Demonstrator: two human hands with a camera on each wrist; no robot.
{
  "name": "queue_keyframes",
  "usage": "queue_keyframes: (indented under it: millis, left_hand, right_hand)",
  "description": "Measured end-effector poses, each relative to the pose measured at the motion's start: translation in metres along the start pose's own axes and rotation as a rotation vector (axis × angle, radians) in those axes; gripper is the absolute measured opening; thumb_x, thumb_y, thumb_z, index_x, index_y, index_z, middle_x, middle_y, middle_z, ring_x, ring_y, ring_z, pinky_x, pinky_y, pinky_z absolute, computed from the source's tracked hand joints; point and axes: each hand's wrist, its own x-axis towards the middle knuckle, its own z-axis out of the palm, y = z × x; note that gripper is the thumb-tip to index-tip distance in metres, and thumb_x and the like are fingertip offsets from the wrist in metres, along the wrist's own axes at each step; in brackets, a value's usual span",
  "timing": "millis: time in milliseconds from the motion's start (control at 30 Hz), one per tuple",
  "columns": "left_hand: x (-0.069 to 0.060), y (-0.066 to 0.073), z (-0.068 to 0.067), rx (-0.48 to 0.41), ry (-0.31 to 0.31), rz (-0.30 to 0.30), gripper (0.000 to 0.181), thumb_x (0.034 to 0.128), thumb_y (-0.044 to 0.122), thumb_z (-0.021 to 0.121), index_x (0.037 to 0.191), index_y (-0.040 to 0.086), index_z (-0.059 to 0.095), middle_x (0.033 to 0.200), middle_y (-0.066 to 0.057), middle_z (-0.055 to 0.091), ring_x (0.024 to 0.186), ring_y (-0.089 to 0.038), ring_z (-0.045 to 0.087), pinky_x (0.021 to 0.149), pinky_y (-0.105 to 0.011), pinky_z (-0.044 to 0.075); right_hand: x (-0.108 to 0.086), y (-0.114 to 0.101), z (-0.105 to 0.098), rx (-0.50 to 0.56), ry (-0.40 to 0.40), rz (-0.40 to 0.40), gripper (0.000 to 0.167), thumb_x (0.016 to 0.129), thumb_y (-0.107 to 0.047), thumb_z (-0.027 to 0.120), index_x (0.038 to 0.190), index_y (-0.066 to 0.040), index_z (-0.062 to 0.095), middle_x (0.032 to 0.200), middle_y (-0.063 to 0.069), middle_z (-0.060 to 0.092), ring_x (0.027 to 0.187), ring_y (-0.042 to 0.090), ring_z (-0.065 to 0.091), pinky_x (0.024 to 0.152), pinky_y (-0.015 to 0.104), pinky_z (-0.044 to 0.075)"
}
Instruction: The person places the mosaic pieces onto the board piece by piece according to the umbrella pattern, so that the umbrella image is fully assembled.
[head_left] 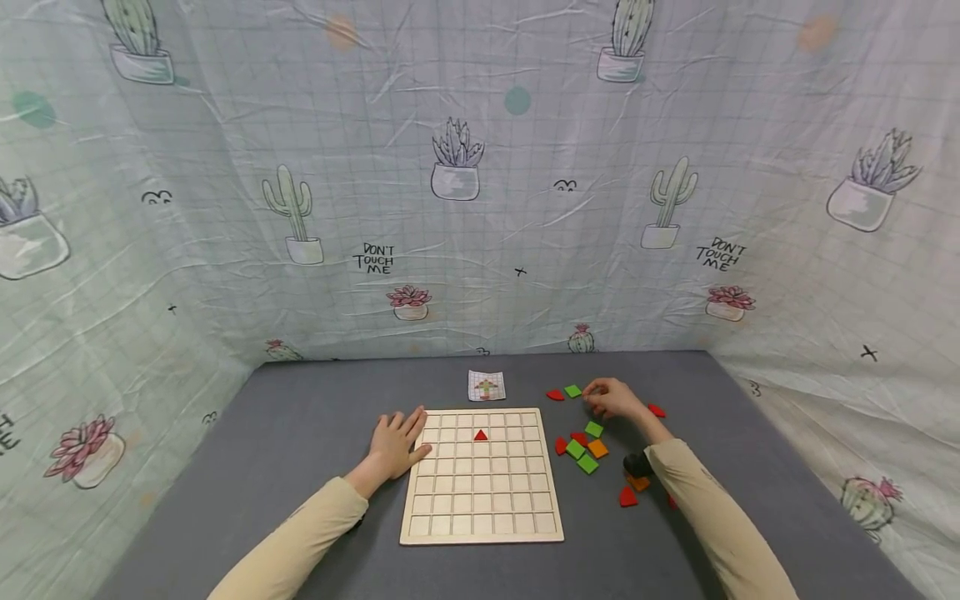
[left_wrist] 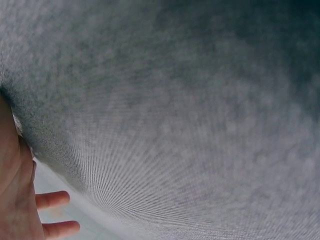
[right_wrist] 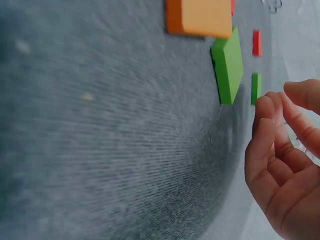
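Note:
My left hand [head_left: 393,444] rests on the left edge of a pale wooden grid board [head_left: 481,533], its fingers spread and straight. One red triangle [head_left: 481,435] sits in a cell in the board's second row from the top. To the right of the board, my right hand [head_left: 612,398] hovers beside a green square tile [head_left: 573,391], with its thumb and fingers loosely bent. In the right wrist view, nothing shows between those fingertips, and the tile's green edge [right_wrist: 256,88] appears just past them. A red piece [head_left: 555,395] lies left of that tile.
A small printed card [head_left: 487,386] with a colored pattern lies behind the board. Several loose green, red and orange tiles [head_left: 587,463] are scattered right of the board, some near the right forearm. A cactus-print cloth [head_left: 517,208] hangs around the grey table [head_left: 315,400].

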Motion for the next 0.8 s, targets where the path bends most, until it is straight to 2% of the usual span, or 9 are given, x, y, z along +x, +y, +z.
queue_keyframes:
  millis: [100,133,233,467,800]
  left_hand:
    - [-0.01,0.0,-0.023,-0.048,0.021,0.007,0.067,0.0917,0.058,0.019,0.144,0.017,0.017,0.15,0.001,0.019,0.117,-0.026,0.038,0.084,-0.047,0.031]
    - [-0.016,0.001,-0.04,-0.067,-0.019,-0.004,0.065,0.0918,0.055,0.028,0.142,0.015,0.024,0.147,0.001,0.026,0.116,-0.026,0.04,0.084,-0.047,0.032]
    - [-0.02,0.002,-0.05,-0.081,-0.002,0.002,0.063,0.0907,0.053,0.034,0.139,0.012,0.032,0.144,-0.001,0.033,0.113,-0.028,0.041,0.083,-0.046,0.032]
    - [-0.024,0.004,-0.061,-0.072,-0.02,-0.007,0.062,0.0899,0.053,0.035,0.138,0.014,0.034,0.143,0.0,0.034,0.111,-0.027,0.042,0.081,-0.046,0.034]
    - [-0.024,0.005,-0.059,-0.072,-0.025,-0.011,0.062,0.0904,0.052,0.035,0.139,0.015,0.033,0.144,0.001,0.033,0.11,-0.027,0.042,0.079,-0.045,0.034]
  right_hand:
    - [0.007,0.003,-0.001,0.01,0.007,0.032,0.026,0.089,-0.015,0.053,0.107,0.004,0.058,0.083,0.016,0.063,0.065,0.014,0.058,0.057,0.031,0.049]
    - [0.009,0.004,-0.001,0.013,0.012,0.045,0.026,0.089,-0.015,0.054,0.107,0.003,0.058,0.084,0.015,0.063,0.065,0.013,0.058,0.057,0.03,0.049]
    - [0.014,0.008,-0.001,0.021,0.019,0.074,0.026,0.089,-0.016,0.054,0.108,0.002,0.058,0.085,0.014,0.064,0.064,0.012,0.058,0.056,0.029,0.049]
    - [0.024,0.009,-0.001,0.032,0.028,0.135,0.027,0.09,-0.016,0.053,0.113,-0.002,0.057,0.084,0.01,0.064,0.063,0.013,0.057,0.056,0.027,0.047]
    - [0.035,0.003,0.0,0.031,-0.01,0.138,0.031,0.09,-0.014,0.052,0.119,-0.003,0.056,0.081,0.007,0.064,0.058,0.012,0.05,0.05,0.025,0.041]
